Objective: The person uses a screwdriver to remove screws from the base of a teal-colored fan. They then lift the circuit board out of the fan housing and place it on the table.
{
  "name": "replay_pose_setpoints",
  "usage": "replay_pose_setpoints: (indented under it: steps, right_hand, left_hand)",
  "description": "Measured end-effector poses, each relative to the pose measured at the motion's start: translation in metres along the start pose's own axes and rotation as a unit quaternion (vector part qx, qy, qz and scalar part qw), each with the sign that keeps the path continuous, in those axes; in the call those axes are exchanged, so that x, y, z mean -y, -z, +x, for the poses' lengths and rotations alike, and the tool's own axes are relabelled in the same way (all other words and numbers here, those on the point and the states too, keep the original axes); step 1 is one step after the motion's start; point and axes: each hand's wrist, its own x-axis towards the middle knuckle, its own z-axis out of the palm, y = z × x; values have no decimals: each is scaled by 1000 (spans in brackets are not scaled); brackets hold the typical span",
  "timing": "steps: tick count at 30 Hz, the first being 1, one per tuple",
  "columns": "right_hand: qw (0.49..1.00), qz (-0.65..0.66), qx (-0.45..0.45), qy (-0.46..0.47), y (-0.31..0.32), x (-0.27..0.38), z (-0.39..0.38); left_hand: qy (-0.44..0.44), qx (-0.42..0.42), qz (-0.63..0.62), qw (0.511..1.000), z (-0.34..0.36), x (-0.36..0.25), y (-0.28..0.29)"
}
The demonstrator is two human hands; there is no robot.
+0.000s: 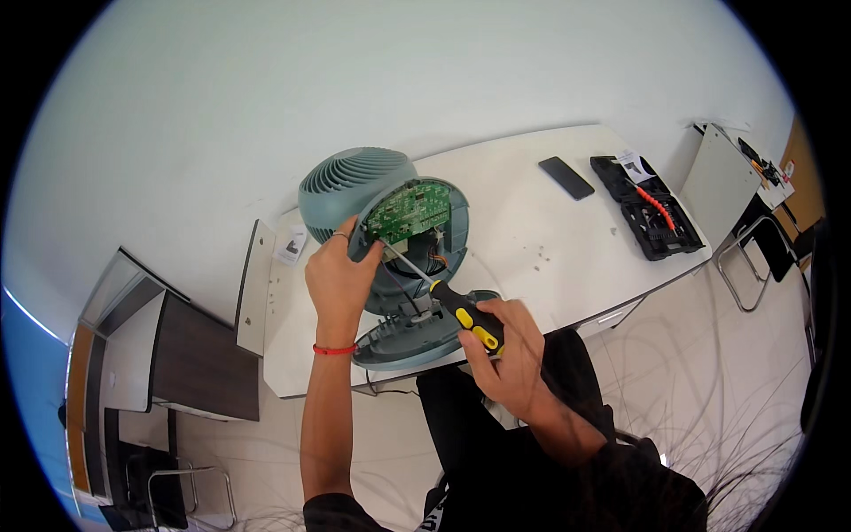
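At a white worktable (505, 235), I bring a black-and-yellow screwdriver (454, 303) to the open round housing (458, 222) of a grey-green fan, its green circuit board (415, 209) laid bare. My right hand (507, 350) is closed around the thick handle, thumb on the near side and fingers over the far side, a hold that seems chosen for turning and for aim. The shaft slants up and left toward the lower left edge of the board, where my left hand (339, 275) pinches the housing's rim, thumb and fingers drawn close together, probably to steady it; whether the tip touches anything, I cannot tell behind my fingers. The fan's ribbed head (353, 182) lies behind and to the left, the opened side turned my way, likely so the board and loose wires (436, 263) are within sight. A grey-green cover (408, 348) lies at the table's near edge, just below the housing. Small loose parts (539, 257) sit to the right, apart from the work, perhaps so none is knocked away; farther off, a dark phone (566, 177) and an open black tool case (651, 239) rest within view
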Motion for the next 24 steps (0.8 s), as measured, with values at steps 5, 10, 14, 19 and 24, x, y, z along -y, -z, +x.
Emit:
replay_pose_setpoints:
  steps: [5,10,14,19,24]
  right_hand:
    - [1000,-4,-3,26,-2,-6,-2]
    - [998,29,31,-50,1,-3,-2]
    - [976,74,73,-192,8,16,4]
    - [998,-29,37,-30,6,-1,4]
    - [980,-103,76,154,14,-1,22]
  left_hand:
    - [-11,-7,7,1000,0,4,-1]
    - [-21,-9,3,1000,-2,2,0]
    - [-46,-18,6,999,-1,3,0]
    - [-55,-6,-1,998,-1,4,2]
    - [-69,-5,-15,998,0,7,2]
